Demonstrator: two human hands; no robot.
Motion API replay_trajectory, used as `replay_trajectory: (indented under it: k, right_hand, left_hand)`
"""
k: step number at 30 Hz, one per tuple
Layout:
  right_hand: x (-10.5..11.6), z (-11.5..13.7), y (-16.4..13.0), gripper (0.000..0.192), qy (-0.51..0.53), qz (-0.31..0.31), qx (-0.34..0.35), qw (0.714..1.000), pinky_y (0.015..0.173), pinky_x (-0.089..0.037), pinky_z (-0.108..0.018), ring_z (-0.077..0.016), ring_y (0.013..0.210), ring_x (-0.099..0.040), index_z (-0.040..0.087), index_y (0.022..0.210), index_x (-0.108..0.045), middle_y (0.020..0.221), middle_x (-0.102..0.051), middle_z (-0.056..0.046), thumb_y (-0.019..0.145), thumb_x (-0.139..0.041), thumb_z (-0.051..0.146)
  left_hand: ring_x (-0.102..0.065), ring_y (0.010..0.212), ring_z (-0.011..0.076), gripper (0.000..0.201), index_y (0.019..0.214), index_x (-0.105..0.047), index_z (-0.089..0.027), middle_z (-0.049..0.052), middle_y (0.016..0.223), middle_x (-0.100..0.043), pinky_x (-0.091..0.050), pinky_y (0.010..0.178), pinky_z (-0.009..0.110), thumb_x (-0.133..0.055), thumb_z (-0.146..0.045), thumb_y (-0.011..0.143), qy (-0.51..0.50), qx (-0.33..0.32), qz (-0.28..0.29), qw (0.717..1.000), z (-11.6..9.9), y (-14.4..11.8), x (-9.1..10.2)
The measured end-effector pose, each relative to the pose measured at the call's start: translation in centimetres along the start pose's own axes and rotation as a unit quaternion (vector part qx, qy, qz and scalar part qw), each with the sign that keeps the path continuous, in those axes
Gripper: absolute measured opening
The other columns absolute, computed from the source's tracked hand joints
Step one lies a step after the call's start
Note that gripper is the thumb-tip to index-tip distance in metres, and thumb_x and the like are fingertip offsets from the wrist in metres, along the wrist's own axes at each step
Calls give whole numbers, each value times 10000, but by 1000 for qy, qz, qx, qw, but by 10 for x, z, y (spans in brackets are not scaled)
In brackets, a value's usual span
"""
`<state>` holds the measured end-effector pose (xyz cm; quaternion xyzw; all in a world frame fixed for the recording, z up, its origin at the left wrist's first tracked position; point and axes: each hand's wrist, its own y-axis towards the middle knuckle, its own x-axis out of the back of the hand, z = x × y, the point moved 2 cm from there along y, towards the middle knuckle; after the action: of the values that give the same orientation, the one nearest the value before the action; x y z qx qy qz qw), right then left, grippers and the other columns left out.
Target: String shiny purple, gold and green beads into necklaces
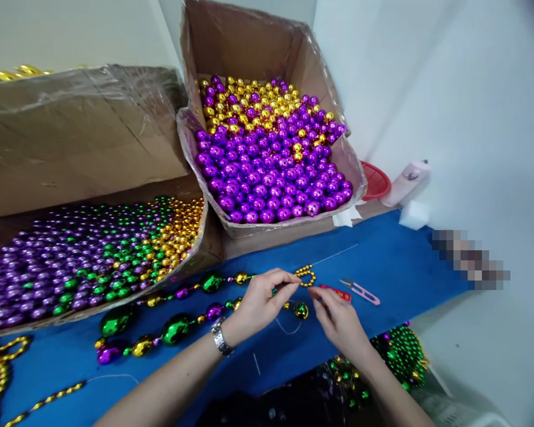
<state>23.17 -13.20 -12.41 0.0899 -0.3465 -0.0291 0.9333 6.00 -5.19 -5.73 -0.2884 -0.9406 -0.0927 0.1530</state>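
Hands meet mid-table: left hand [260, 299] pinching bead strand [178, 325], right hand [338, 320] fingers curled.

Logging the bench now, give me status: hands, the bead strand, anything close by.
Left hand pinching bead strand at its small gold beads. Right hand fingertips beside it, grip unclear. Pink snips lying right of the hands on blue table.

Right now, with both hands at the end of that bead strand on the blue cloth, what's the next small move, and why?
Probably draw the thread taut with the right hand. The left hand pinches the bead strand by its small gold beads, and loose thread trails beyond them. The snips lie close by.
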Motion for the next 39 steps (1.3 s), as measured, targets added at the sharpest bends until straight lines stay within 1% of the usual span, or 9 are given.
replay_trajectory:
  k: [6, 10, 13, 15, 17, 21, 27, 32, 39]
  right_hand:
    - [10, 21, 7, 203, 55, -6, 9, 998, 754, -510, -281, -176, 842, -636, 212, 1017, -636, 917, -668, -52, 929, -458, 250]
    - [12, 14, 5, 208, 91, -35, -12, 995, 659, -521, -257, -155, 725, -633, 196, 978, -645, 857, -653, -51, 936, -459, 280]
    - [17, 13, 5, 234, 122, -57, -29, 990, 598, -529, -239, -134, 667, -629, 188, 1045, -615, 873, -643, -55, 949, -434, 302]
    - [23, 18, 7, 257, 147, -66, -35, 986, 593, -535, -242, -130, 652, -628, 184, 1079, -601, 866, -640, -53, 952, -425, 321]
    - [32, 24, 10, 263, 179, -67, -44, 981, 613, -539, -254, -134, 659, -630, 184, 1074, -611, 845, -643, -49, 939, -451, 344]
    - [54, 19, 14, 250, 242, -118, -93, 959, 603, -525, -255, -135, 635, -614, 191, 1009, -640, 729, -622, -17, 892, -539, 387]
    - [61, -16, 15, 274, 424, -204, -174, 865, 509, -468, -200, -92, 551, -561, 190, 971, -637, 660, -570, 20, 806, -663, 408]
    - [54, -30, 16, 293, 454, -243, -187, 837, 516, -469, -193, -81, 559, -549, 189, 969, -634, 661, -562, 26, 791, -679, 418]
    - [53, -57, 16, 308, 474, -306, -203, 801, 527, -469, -169, -58, 558, -534, 209, 964, -635, 666, -561, 43, 764, -702, 435]
  left_hand:
    - [-616, 839, 201, 163, 893, -703, -179, 59, 904, -692, -444, 770, 276, -568, -257, 847, -59, -20, -3, 998, -19, 16, 0]
    - [-616, 877, 208, 202, 991, -666, -167, 73, 969, -681, -467, 768, 285, -542, -253, 857, -100, -11, 7, 995, -11, 17, -6]
    - [-593, 977, 221, 281, 1097, -611, -189, 81, 1077, -650, -445, 860, 325, -518, -164, 833, -47, -51, 91, 993, 3, 13, -21]
    - [-582, 984, 233, 320, 1082, -601, -197, 80, 1076, -642, -423, 887, 341, -561, -133, 771, 32, -98, 169, 980, 13, 10, -34]
    - [-580, 957, 242, 302, 1040, -602, -201, 77, 1034, -644, -402, 892, 358, -599, -154, 742, 119, -130, 210, 962, 23, 8, -45]
    - [-591, 877, 225, 153, 946, -624, -216, 63, 917, -658, -333, 934, 411, -499, -230, 859, 248, -133, 192, 940, 39, 6, -53]
    - [-601, 764, 212, 219, 967, -608, -217, 63, 855, -658, -397, 694, 291, -504, -383, 870, 261, -79, 159, 949, 52, 2, -36]
    - [-598, 738, 228, 315, 949, -603, -215, 60, 850, -643, -379, 638, 270, -609, -479, 777, 308, -59, 169, 934, 56, 0, -22]
    - [-604, 656, 215, 194, 964, -582, -216, 52, 741, -646, -366, 575, 252, -583, -336, 812, 332, -29, 149, 931, 77, -4, -10]
